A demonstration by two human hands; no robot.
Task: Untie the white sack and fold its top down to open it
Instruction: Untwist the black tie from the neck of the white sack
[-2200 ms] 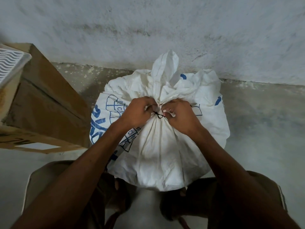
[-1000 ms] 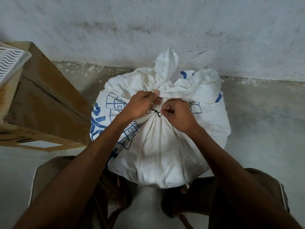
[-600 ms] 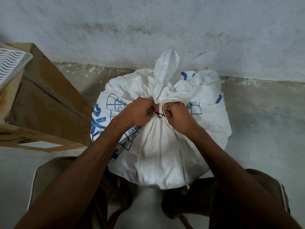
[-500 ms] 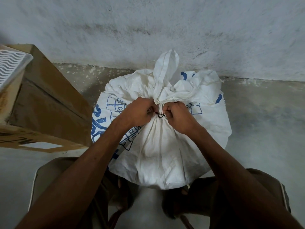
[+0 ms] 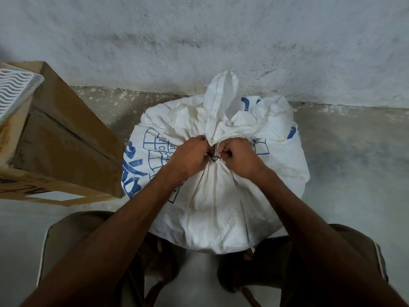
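A full white woven sack point(image 5: 221, 207) with blue print stands on the floor against the wall. Its gathered neck is bound by a thin black tie point(image 5: 214, 157), and the loose top point(image 5: 222, 94) sticks up above it. My left hand point(image 5: 188, 158) pinches the tie from the left of the neck. From the right, my right hand point(image 5: 240, 159) pinches the same tie. The knot sits between my fingertips, partly hidden by them.
A large brown cardboard box point(image 5: 64, 140) stands at the left, close to the sack, with a white ribbed plastic tray point(image 5: 15, 89) on top. A rough white wall point(image 5: 221, 41) rises right behind. Bare concrete floor point(image 5: 354, 162) lies to the right. My knees flank the sack.
A second ago my left fingers lay stretched over the neck; both hands have since closed on the tie. The sack's loose top shifted slightly. The tie still wraps the neck.
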